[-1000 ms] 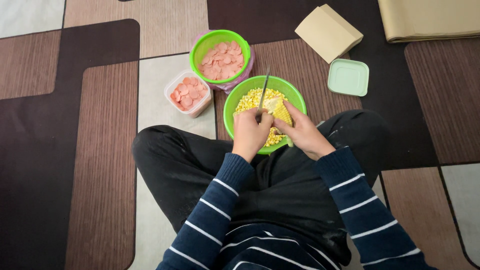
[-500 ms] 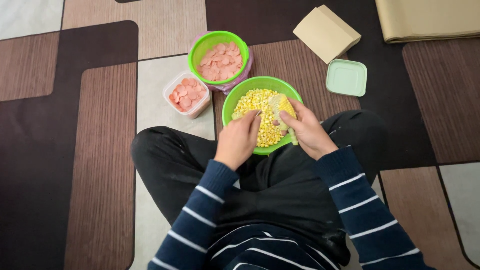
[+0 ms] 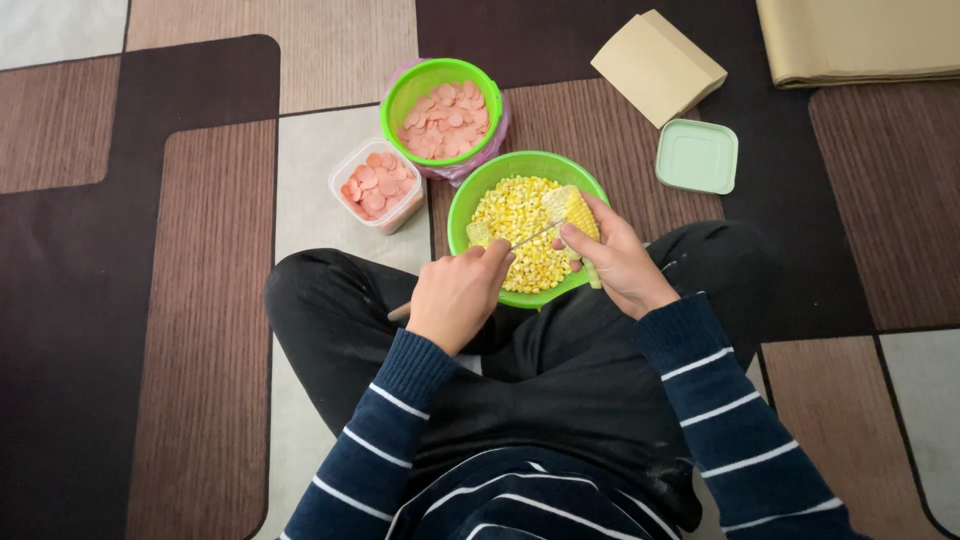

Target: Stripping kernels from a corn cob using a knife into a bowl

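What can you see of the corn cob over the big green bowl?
The corn cob is pale yellow, with kernels showing on its upper end; the lower part is hidden by the right hand, which grips it tilted over the green bowl of loose kernels. A thin knife held by the left hand lies against its side. The bowl looks plastic and sits on the patterned carpet before the person's crossed legs.

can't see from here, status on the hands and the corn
Left hand grips knife. Right hand holds corn cob over green bowl. Nothing blocking.
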